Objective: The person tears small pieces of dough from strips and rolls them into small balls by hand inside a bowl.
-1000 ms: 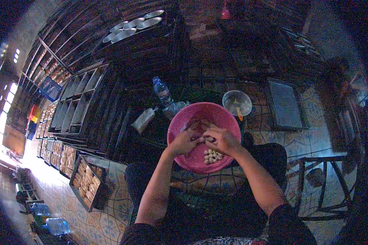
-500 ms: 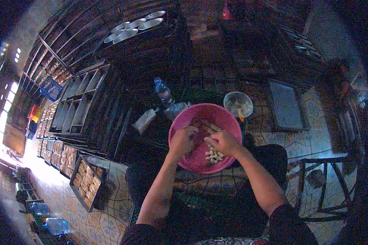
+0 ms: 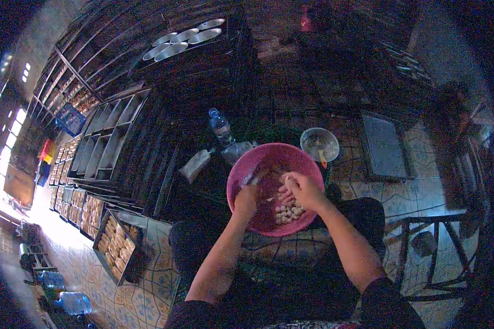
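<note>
A pink basin (image 3: 237, 205) sits in front of me between my legs. Several small pale balls, which look like dough, (image 3: 287, 215) lie together on its near right side. My right hand (image 3: 306, 192) is over the basin just above the balls, its fingers curled inward and pinched together; what they hold is too small to make out. My left hand (image 3: 247, 198) reaches down into the basin's left side, its fingers dim and blurred. Beyond the basin's right rim stands a round metal bowl (image 3: 319, 137) with an orange-handled tool (image 3: 324, 162) in it.
Behind the basin are a plastic bottle (image 3: 219, 127) and a clear bag of pale stuff (image 3: 196, 164). Stacked metal molds (image 3: 107, 131) and a tray of bread rolls (image 3: 115, 249) stand at left. On the right are a flat tray (image 3: 384, 143) and a dark metal frame (image 3: 436, 255).
My right hand has risen slightly, with its fingers drawn in tighter. My left hand has dropped a little lower along the basin's left side. The balls remain in the basin.
</note>
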The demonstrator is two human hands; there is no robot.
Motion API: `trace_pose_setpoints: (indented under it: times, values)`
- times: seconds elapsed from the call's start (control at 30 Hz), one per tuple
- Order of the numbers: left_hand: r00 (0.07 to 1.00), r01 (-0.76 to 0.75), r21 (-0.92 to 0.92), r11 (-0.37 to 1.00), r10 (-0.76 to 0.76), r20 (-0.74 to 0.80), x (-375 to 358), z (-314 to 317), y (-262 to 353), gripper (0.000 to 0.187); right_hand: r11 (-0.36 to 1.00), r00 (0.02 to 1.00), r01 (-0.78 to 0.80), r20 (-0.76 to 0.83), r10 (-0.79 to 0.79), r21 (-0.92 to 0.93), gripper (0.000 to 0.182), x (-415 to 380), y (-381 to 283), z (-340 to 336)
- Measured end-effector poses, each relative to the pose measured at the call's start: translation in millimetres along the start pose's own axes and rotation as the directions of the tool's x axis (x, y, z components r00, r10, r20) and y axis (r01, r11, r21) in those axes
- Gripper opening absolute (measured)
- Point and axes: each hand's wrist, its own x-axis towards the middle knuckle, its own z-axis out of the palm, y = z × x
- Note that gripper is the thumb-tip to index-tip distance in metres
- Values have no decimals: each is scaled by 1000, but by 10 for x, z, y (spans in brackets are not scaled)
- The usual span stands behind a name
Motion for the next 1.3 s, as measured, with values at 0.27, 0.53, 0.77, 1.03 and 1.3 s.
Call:
trace_pose_setpoints:
  times: [0.27,0.53,0.77,1.03,1.3]
  values:
    - [961,-232,-98,968,244,131,-166,-536,1183,41,847,960,116,-160,-230,-519,31,58,0,-61]
    - [931,-333,405,852,229,283,-224,-201,302,37,996,998,33,-57,-38,-87,27,-9,-167,-94]
    - [901,410,-288,866,-334,278,-163,173,-109,30,949,995,-69,-95,41,-309,37,-95,-391,-113]
    - [981,191,-416,889,-160,110,-41,199,-185,31,990,989,136,-51,-137,-28,24,0,-87,-104]
    - [949,-313,37,949,314,-25,-246,-483,1076,30,960,986,155,-23,-165,-232,53,1,-108,-105]
